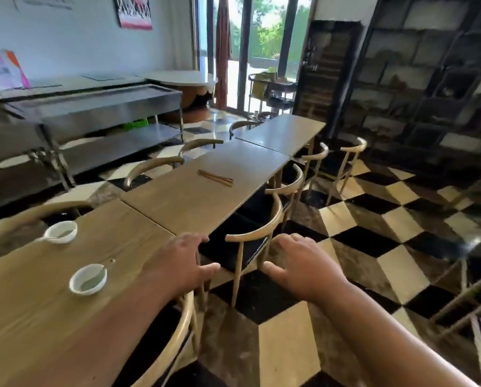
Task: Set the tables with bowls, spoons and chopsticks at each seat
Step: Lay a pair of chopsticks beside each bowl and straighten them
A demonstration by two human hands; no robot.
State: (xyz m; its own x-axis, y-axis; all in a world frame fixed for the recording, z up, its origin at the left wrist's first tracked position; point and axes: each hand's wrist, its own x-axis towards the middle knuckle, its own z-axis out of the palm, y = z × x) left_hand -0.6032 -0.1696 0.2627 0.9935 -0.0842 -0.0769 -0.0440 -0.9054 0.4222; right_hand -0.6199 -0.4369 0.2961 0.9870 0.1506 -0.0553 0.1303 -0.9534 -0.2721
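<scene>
A row of wooden tables (194, 202) runs away from me, with the nearest table (38, 291) at lower left. On the near table stand two white bowls, one closer (88, 279) and one farther (61, 232), each with a spoon in it. A bundle of wooden chopsticks (215, 177) lies on the middle table. My left hand (182, 261) hovers over the near table's right corner, fingers spread and holding nothing. My right hand (301, 263) is held out over the floor beside a chair, also spread and holding nothing.
Wooden chairs with black seats (250, 238) line both sides of the tables. A steel counter (94, 107) stands along the left wall. Dark shelving (429, 79) fills the right wall. The floor (373, 247) is a black-and-cream checker pattern, with glass doors at the far end.
</scene>
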